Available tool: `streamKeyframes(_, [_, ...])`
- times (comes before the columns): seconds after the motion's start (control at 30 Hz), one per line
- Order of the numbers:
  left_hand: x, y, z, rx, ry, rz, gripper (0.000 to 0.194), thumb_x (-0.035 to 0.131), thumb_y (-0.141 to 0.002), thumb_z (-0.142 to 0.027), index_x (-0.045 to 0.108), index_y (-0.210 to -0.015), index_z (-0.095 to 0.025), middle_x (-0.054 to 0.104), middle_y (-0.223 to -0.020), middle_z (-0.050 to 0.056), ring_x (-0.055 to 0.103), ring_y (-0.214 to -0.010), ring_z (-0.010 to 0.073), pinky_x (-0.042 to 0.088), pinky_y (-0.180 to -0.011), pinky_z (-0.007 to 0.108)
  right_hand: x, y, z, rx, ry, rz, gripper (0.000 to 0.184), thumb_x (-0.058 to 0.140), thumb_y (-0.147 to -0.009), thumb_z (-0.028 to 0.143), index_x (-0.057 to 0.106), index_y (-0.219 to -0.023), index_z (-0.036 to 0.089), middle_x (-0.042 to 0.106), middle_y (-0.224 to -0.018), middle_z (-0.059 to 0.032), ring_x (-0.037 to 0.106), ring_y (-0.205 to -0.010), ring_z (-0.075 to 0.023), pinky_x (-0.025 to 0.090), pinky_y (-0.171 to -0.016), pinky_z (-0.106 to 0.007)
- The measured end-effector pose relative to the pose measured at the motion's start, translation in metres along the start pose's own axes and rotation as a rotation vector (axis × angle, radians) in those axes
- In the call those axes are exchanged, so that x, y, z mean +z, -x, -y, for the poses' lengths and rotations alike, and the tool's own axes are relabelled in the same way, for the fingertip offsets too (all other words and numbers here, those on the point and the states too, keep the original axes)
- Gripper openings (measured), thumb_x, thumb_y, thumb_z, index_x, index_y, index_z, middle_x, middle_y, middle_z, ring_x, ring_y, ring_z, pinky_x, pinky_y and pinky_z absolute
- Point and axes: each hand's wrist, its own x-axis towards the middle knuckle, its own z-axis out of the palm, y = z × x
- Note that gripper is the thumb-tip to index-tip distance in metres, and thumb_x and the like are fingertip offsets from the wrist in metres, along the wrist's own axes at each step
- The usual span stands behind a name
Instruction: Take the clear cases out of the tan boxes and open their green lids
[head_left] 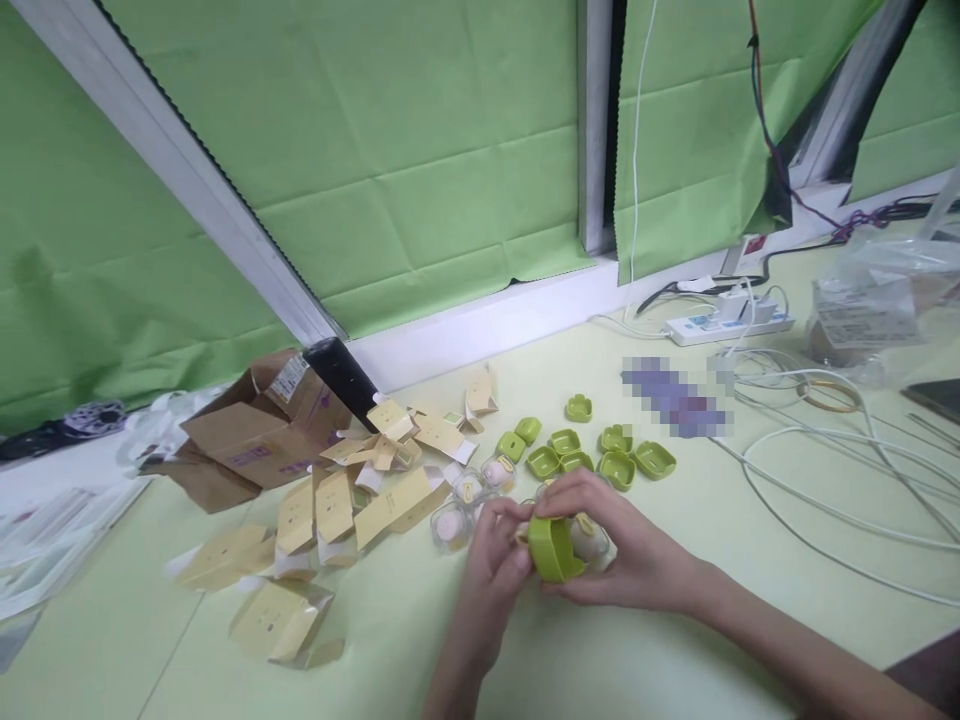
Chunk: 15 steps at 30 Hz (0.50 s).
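Observation:
My right hand (626, 535) curls around a small green plastic dish (551, 552), turned on its side, with thumb below and fingers above. From the other side, the fingers of my left hand (493, 565) close on the dish's edge. A transparent case with a pale round item (589, 538) shows just behind the dish; whether my right hand touches it, I cannot tell. Past my fingers lie several similar green dishes (616, 468), some upright and some turned over. Beside my left hand are transparent cases (450, 525) with pale pink contents, partly hidden by the fingers.
Opened yellow cartons (334, 505) spread across the left of the table. Behind them stands a brown cardboard box (255, 440) by a black cylinder (341, 375). To the right are a power strip (731, 325), looped white cables (787, 510), a plastic bag (870, 310) and a blurred purple object (675, 397).

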Motion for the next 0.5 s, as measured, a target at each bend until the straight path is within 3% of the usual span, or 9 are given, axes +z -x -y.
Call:
streamKeyframes(0.07, [0.007, 0.006, 0.0, -0.07, 0.099, 0.029, 0.052, 0.077, -0.065, -0.038, 0.054, -0.11, -0.025, 0.063, -0.101, 0.006, 0.061, -0.077, 0.0176, 0.048, -0.071, 0.03, -0.002, -0.003, 0.003, 0.011, 0.025, 0.056, 0.052, 0.072, -0.072, 0.02, 0.047, -0.117, 0.027, 0.059, -0.11, -0.0065, 0.056, -0.103, -0.0218, 0.047, -0.085, -0.035])
streamKeyframes(0.17, [0.006, 0.016, -0.002, -0.005, 0.122, -0.135, 0.05, 0.076, -0.067, -0.035, 0.056, -0.111, -0.022, 0.066, -0.1, 0.008, 0.064, -0.073, 0.0171, 0.05, -0.072, 0.032, -0.01, 0.001, 0.001, 0.099, 0.049, 0.109, 0.057, 0.069, -0.078, 0.027, 0.041, -0.128, 0.026, 0.053, -0.121, -0.0091, 0.051, -0.112, -0.0235, 0.046, -0.09, -0.036])
streamKeyframes(0.3, [-0.022, 0.034, -0.003, 0.244, 0.213, -0.466, 0.044, 0.068, -0.073, -0.047, 0.06, -0.107, -0.021, 0.07, -0.089, 0.007, 0.059, -0.06, 0.0139, 0.047, -0.054, 0.026, -0.016, 0.014, -0.005, 0.17, 0.178, 0.151, 0.02, 0.05, -0.091, 0.02, 0.057, -0.109, 0.026, 0.06, -0.107, -0.0068, 0.056, -0.103, -0.022, 0.047, -0.085, -0.037])
streamKeyframes(0.4, [-0.047, 0.047, 0.005, 0.348, 0.266, -0.65, 0.039, 0.068, -0.072, -0.049, 0.063, -0.101, -0.023, 0.07, -0.094, 0.005, 0.059, -0.063, 0.0119, 0.048, -0.057, 0.024, -0.006, 0.016, -0.005, 0.178, 0.247, 0.284, 0.018, 0.05, -0.089, 0.017, 0.062, -0.1, 0.025, 0.063, -0.098, -0.0052, 0.059, -0.094, -0.021, 0.047, -0.079, -0.036])
streamKeyframes(0.5, [-0.062, 0.054, 0.019, 0.333, 0.318, -0.762, 0.037, 0.069, -0.07, -0.052, 0.065, -0.093, -0.023, 0.07, -0.087, 0.002, 0.058, -0.061, 0.0112, 0.049, -0.059, 0.025, 0.015, -0.002, -0.002, 0.149, 0.328, 0.384, 0.015, 0.051, -0.089, 0.018, 0.062, -0.098, 0.023, 0.064, -0.096, -0.0053, 0.059, -0.091, -0.0212, 0.046, -0.078, -0.036])
